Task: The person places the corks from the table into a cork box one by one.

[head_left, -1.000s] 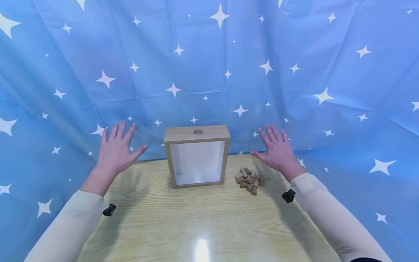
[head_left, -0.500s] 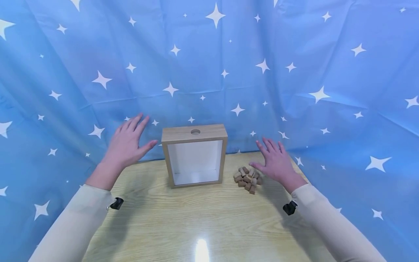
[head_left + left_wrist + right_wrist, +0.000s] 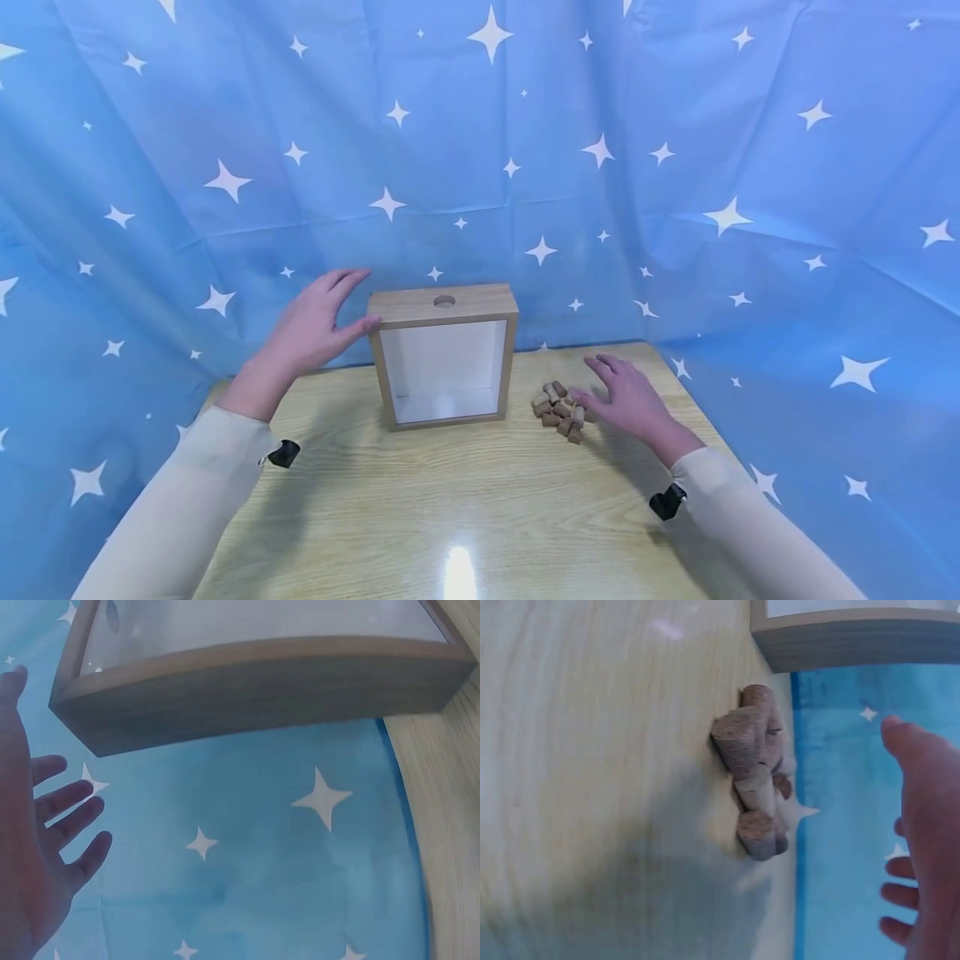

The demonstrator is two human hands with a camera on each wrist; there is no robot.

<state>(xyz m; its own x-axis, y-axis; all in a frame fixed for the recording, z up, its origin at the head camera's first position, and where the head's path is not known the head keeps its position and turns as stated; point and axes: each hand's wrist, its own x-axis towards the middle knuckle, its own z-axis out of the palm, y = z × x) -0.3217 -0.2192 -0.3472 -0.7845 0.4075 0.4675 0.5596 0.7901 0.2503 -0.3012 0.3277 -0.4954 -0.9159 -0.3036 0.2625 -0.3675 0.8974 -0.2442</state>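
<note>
A wooden box frame (image 3: 442, 305) with a clear front and a round hole in its top stands upright on the table. My left hand (image 3: 315, 325) is beside its upper left corner; in the left wrist view the loosely spread fingers (image 3: 75, 802) are apart from the wood. A small heap of brown corks (image 3: 558, 408) lies to the right of the box. Over the heap's right side hovers my right hand (image 3: 630, 402), fingers slightly bent. It holds nothing in the right wrist view, where the corks (image 3: 754, 776) lie below and away from the thumb.
The light wooden table (image 3: 420, 508) ends at a blue curtain (image 3: 465, 167) with white stars, close behind the box. A black strap piece (image 3: 285, 454) sits at the left cuff, another black piece (image 3: 667, 502) at the right.
My left hand has moved right, up to the box's corner. My right hand has come down and nearer to the corks, its fingers bending. The box and corks have stayed put.
</note>
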